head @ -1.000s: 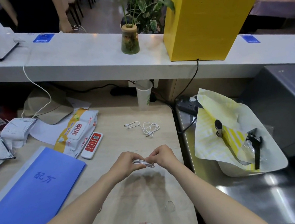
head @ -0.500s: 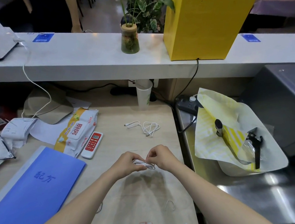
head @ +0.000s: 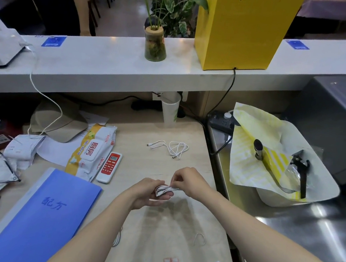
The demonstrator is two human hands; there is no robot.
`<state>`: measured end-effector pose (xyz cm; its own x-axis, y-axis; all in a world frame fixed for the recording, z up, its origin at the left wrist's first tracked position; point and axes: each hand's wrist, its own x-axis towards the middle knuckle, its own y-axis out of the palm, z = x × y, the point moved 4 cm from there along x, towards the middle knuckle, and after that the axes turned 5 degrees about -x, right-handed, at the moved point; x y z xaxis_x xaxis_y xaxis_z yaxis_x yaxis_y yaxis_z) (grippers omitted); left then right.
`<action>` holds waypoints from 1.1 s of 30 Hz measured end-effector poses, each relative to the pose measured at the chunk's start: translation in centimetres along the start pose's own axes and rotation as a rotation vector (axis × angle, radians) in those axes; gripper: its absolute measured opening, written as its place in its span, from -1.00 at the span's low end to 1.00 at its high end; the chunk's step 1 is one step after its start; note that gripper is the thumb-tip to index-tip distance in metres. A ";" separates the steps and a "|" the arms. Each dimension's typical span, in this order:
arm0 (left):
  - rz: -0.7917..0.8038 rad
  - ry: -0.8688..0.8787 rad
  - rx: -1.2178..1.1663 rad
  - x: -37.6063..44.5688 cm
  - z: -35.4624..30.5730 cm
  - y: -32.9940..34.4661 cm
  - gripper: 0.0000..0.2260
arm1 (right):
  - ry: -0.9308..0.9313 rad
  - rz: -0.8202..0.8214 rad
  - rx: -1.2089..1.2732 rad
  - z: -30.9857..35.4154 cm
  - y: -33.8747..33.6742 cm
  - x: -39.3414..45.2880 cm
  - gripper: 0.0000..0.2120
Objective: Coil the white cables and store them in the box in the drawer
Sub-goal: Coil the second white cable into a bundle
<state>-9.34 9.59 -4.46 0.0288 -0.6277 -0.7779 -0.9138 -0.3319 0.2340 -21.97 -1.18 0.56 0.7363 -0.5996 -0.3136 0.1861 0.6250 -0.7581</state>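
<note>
A white cable bundle (head: 164,189) sits folded into several loops between my hands, above the wooden desk (head: 178,228). My left hand (head: 149,194) holds the loops, palm turned up. My right hand (head: 188,181) pinches the bundle's right end. A second white cable (head: 171,147) lies loose on the desk farther back. One small white cable loop (head: 199,238) lies near the desk's front right, and another white strand (head: 117,239) shows under my left forearm. No drawer or box is in view.
A blue folder (head: 37,218), a red-and-white remote (head: 109,166) and a wipes pack (head: 92,149) lie to the left. A paper cup (head: 170,111) stands at the back. A white tub (head: 322,195) lined with yellow paper sits on the steel counter at the right.
My left hand has turned palm up and the cable is gathered into a tighter bundle in it. My right hand has shifted slightly up at the bundle's end.
</note>
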 end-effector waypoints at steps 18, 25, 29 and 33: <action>0.080 0.106 -0.217 0.6 -0.3 0.2 -0.86 | 0.147 -0.123 0.003 0.2 0.6 0.5 -0.91; -0.044 0.268 -0.099 0.1 -1.0 0.0 -0.75 | 0.275 -0.041 0.334 -0.5 0.6 0.4 -0.85; -0.009 0.241 -0.107 -0.4 -1.2 0.4 -0.80 | 0.289 -0.055 0.375 -0.8 0.6 0.4 -0.81; 0.055 0.164 -0.287 -0.1 -1.1 0.1 -0.68 | 0.275 -0.063 0.393 -1.1 0.5 0.4 -0.82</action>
<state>-9.05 8.84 -3.74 0.0684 -0.7475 -0.6608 -0.7650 -0.4644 0.4463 -22.25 -1.66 -0.59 0.5262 -0.7191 -0.4538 0.4953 0.6930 -0.5238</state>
